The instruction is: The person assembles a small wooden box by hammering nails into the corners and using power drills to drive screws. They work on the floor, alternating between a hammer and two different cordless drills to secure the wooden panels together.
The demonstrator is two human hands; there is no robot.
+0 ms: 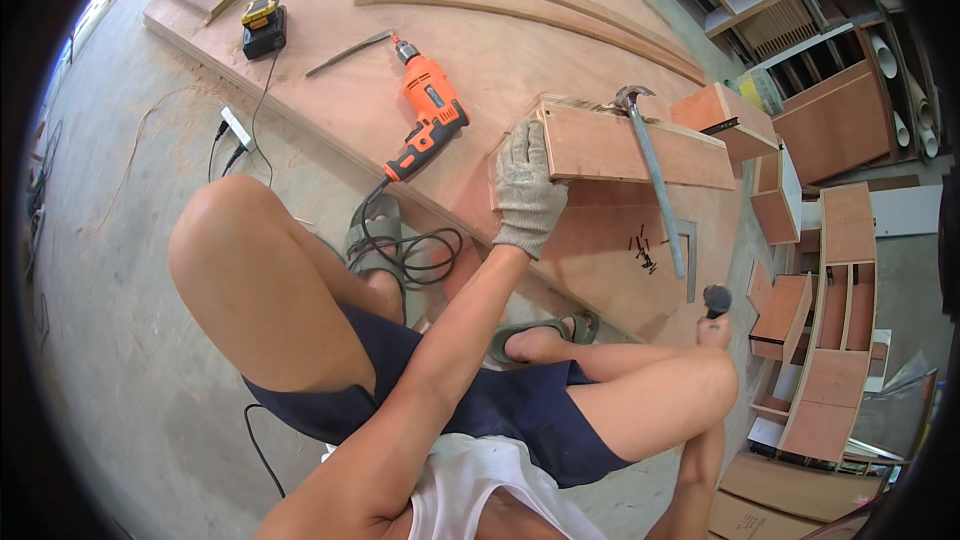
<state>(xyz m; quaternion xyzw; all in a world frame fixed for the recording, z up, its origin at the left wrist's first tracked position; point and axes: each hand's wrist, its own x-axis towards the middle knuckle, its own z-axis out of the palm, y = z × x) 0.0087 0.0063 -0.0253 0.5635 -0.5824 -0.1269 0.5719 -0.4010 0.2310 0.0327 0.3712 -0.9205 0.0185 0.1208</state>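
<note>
My left hand [527,185], in a grey work glove, grips the left end of a plywood box [630,145]. A claw hammer [655,175] leans across the box, its head on the top edge and its handle hanging down. My bare right hand [713,332] is closed round a dark tool with a round black end [717,300]; my right knee partly blocks that arm, and the tool's kind is unclear. Beside the hammer handle are a metal square [689,258] and several dark screws [642,251]. Left of the box lies an orange corded drill [432,110].
The plywood sheet [330,105] beneath carries a slim metal tool [350,52], a yellow-and-black battery on a charger [263,26] and long wood strips [530,15]. A black cord [420,250] coils by my foot. A power strip [236,127] lies on the floor. Wooden cabinets [835,320] stand right.
</note>
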